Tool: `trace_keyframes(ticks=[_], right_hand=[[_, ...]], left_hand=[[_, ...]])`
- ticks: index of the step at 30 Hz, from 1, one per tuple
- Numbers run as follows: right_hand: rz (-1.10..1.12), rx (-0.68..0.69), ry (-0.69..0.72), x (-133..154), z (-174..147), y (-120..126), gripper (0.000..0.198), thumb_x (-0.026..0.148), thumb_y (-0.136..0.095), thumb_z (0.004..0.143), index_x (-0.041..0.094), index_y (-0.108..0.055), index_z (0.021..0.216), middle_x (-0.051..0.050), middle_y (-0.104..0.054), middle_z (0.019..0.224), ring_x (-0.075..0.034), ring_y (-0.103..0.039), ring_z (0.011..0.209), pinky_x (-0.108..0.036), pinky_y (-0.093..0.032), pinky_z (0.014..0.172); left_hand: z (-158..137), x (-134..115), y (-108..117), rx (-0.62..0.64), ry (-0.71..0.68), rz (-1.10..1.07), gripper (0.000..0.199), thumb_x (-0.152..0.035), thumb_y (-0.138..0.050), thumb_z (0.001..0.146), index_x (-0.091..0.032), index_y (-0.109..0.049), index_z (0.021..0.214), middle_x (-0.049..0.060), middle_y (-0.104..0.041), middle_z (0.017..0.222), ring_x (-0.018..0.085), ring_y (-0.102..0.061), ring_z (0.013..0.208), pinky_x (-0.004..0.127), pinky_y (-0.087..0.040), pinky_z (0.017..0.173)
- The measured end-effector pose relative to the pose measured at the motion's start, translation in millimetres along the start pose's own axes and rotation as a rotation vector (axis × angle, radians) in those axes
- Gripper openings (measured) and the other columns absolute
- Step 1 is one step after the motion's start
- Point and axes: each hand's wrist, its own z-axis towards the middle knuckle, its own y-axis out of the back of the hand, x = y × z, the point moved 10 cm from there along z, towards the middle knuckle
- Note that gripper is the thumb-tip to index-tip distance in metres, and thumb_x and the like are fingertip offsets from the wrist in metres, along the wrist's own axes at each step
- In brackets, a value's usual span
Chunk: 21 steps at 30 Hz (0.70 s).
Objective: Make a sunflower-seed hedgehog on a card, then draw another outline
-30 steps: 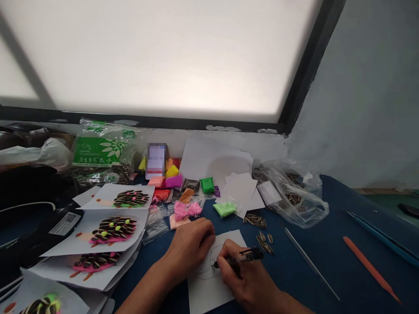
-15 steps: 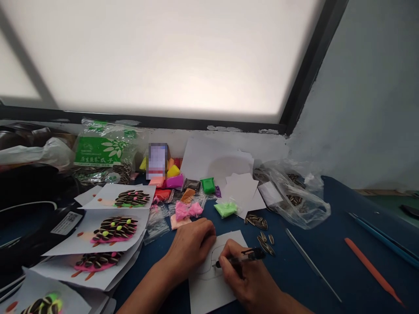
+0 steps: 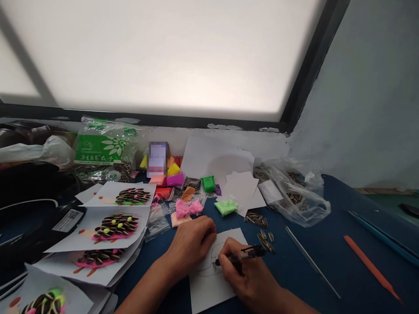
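On the dark blue table lies a sheet of white paper [image 3: 209, 294] with a few curved pencil-thin lines drawn on it. My right hand [image 3: 247, 277] grips a black pen [image 3: 244, 254], its tip down at the drawn lines. My left hand [image 3: 193, 242] is closed, fingers curled under, and rests on the paper's left edge, holding it down. Its fingertips are mostly hidden. Just beyond the hands are a pink packet of clay [image 3: 188, 208] and a light green packet [image 3: 225, 207]. Striped sunflower seeds [image 3: 257, 219] lie to the right of the paper.
At left, sheets bear seed-and-clay hedgehogs [image 3: 119, 226]. Behind them stands a green seed bag [image 3: 101, 148]. Blank white sheets [image 3: 242, 192] and a clear plastic bag [image 3: 306, 211] lie at the back. To the right are a thin metal tool [image 3: 310, 259] and an orange tool [image 3: 369, 266].
The pen tip and right hand have shifted very slightly over the drawing. My left hand keeps its place on the paper. The whole view has tilted a little.
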Motion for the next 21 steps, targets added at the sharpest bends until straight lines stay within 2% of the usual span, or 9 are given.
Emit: trace_keyframes(ticks=[8, 14, 18, 21], right_hand=[[0.005, -0.003, -0.009, -2, 0, 1, 0.019, 0.024, -0.039, 0.091, 0.021, -0.042, 0.073, 0.004, -0.043, 0.059, -0.011, -0.042, 0.053, -0.024, -0.031, 0.051], [0.145, -0.055, -0.089, -9, -3, 9, 0.023, 0.028, -0.038, 0.092, 0.022, -0.040, 0.071, 0.006, -0.038, 0.058, -0.010, -0.039, 0.049, -0.022, -0.032, 0.048], [0.191, -0.122, -0.139, -14, -4, 18, 0.025, 0.030, -0.038, 0.094, 0.022, -0.040, 0.070, 0.006, -0.040, 0.059, -0.009, -0.042, 0.048, -0.021, -0.033, 0.047], [0.188, -0.108, -0.132, -13, -3, 18, 0.025, 0.032, -0.036, 0.095, 0.021, -0.041, 0.072, 0.006, -0.040, 0.061, -0.009, -0.045, 0.049, -0.022, -0.035, 0.047]], left_hand=[[-2, 0, 0, 0.001, -0.005, -0.009, 0.011, -0.015, -0.053, 0.083, -0.021, -0.057, 0.074, -0.002, -0.061, 0.071, 0.013, -0.054, 0.064, 0.024, -0.031, 0.057], [-2, 1, 3, -0.009, 0.033, 0.008, 0.007, -0.017, -0.056, 0.083, -0.021, -0.060, 0.084, -0.003, -0.060, 0.071, 0.014, -0.053, 0.063, 0.025, -0.031, 0.058], [-1, 1, 2, 0.010, 0.032, -0.027, 0.008, -0.016, -0.056, 0.081, -0.021, -0.062, 0.078, -0.003, -0.060, 0.071, 0.013, -0.053, 0.064, 0.024, -0.031, 0.058], [-1, 3, 2, 0.027, 0.038, -0.074, 0.011, -0.016, -0.057, 0.080, -0.021, -0.065, 0.076, -0.003, -0.061, 0.072, 0.012, -0.054, 0.064, 0.023, -0.032, 0.058]])
